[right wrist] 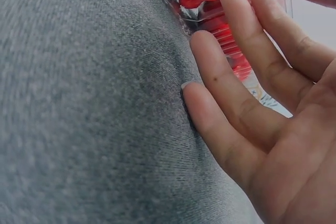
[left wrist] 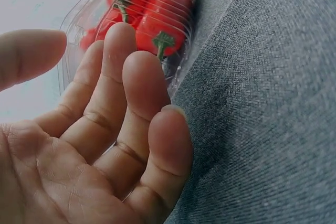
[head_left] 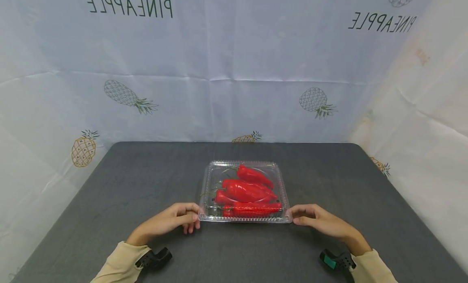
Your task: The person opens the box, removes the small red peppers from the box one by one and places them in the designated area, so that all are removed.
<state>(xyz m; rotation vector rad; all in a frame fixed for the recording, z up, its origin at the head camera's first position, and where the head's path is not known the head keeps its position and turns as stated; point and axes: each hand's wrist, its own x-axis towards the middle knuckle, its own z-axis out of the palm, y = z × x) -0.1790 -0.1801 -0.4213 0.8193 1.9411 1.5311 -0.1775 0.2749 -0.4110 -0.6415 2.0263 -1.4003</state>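
A clear plastic clamshell box (head_left: 245, 220) lies closed on the dark grey table, with several red peppers (head_left: 248, 191) inside. Green stems (left wrist: 164, 40) show through its ridged side in the left wrist view. My left hand (head_left: 170, 221) is at the box's near left corner, fingertips right at the rim, fingers loosely bent and thumb apart. At the near right corner, my right hand (head_left: 323, 223) mirrors it, its relaxed fingers (right wrist: 210, 56) beside the plastic wall. Neither palm holds anything.
The dark grey table (head_left: 146, 173) has rounded far corners. Behind and beside it hangs a white cloth (head_left: 226, 51) printed with pineapples and mirrored lettering. Black bands (head_left: 155, 258) are on both wrists, over beige sleeves.
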